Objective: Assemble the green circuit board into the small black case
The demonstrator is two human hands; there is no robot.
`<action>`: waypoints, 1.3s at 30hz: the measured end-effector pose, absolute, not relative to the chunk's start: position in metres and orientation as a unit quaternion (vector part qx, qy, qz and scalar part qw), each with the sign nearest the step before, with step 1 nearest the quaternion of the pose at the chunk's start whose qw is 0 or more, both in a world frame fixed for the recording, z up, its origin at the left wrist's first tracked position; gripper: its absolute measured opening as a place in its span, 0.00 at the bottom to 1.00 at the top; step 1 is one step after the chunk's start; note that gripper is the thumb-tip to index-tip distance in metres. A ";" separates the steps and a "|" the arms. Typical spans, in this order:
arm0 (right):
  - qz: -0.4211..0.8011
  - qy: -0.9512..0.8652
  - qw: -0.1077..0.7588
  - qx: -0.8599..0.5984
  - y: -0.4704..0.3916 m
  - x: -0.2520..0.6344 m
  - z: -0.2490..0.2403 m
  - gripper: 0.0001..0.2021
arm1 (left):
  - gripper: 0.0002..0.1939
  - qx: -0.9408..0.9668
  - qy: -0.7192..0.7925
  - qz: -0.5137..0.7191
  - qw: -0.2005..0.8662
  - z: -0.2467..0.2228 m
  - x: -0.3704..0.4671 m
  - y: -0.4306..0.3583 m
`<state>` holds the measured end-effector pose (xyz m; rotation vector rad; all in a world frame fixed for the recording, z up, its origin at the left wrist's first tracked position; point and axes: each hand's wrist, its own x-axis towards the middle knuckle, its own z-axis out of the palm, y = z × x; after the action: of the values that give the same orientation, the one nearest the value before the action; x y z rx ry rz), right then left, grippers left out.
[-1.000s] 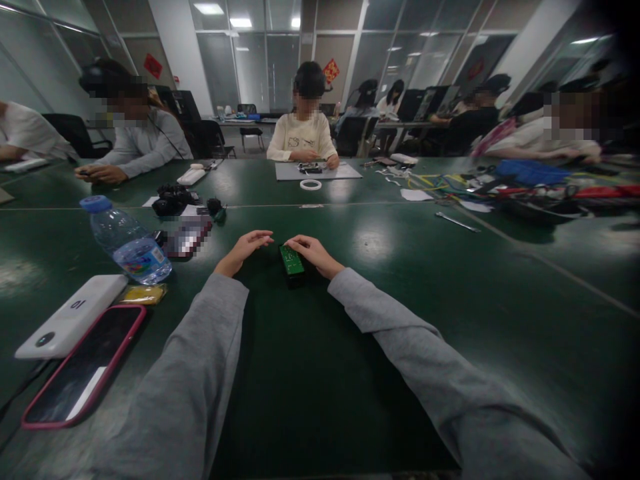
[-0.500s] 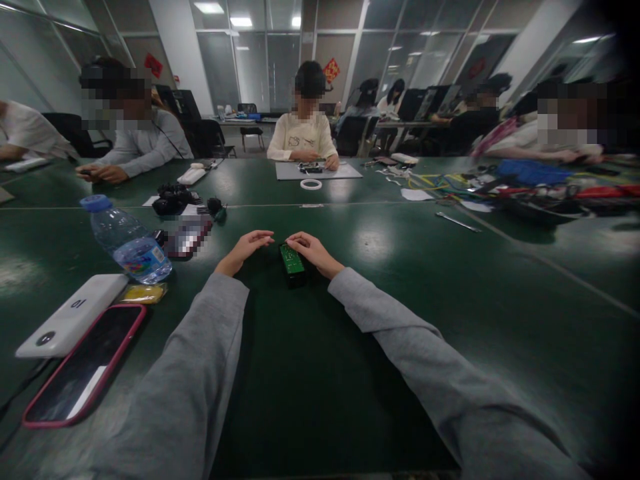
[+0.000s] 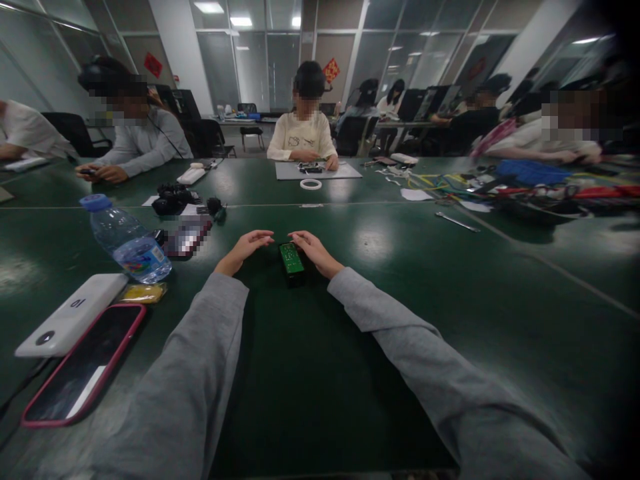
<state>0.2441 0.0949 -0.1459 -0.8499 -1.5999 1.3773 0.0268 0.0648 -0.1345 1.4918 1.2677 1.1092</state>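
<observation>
A green circuit board [image 3: 291, 259] lies face up in a small black case [image 3: 294, 279] on the dark green table, between my hands. My left hand [image 3: 245, 249] is just left of the case, fingers stretched out toward it and holding nothing. On the other side, my right hand [image 3: 315, 251] reaches in from the right with its fingers extended over the case's far right edge. Its fingers appear apart from the board; whether one touches the case's rim I cannot tell.
Left of me are a tilted water bottle [image 3: 131, 243], a white power bank [image 3: 73, 313], a yellow packet [image 3: 144, 293] and a red-edged phone [image 3: 85, 367]. A white ring [image 3: 311, 185], a wrench [image 3: 457, 222] and tangled cables [image 3: 565, 190] lie farther off. Several people sit around.
My right hand's fingertips have lifted off the board's far end and drawn slightly up and to the right. My left hand and the case stay where they were.
</observation>
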 end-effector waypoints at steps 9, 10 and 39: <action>0.549 -0.636 0.422 -0.340 0.093 0.243 -0.145 0.15 | 0.21 0.611 0.512 0.432 0.423 -0.135 0.027 0.066; 0.550 -0.636 0.423 -0.339 0.093 0.243 -0.145 0.15 | 0.21 0.611 0.511 0.431 0.423 -0.135 0.027 0.066; 0.609 -0.514 0.511 -0.321 0.096 0.259 -0.148 0.23 | 0.37 0.667 0.349 0.334 0.568 -0.122 0.044 0.050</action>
<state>0.2589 0.0962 -0.1477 -0.7717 -1.2377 1.4664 0.0439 0.0500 -0.1215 1.5666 0.8206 0.7842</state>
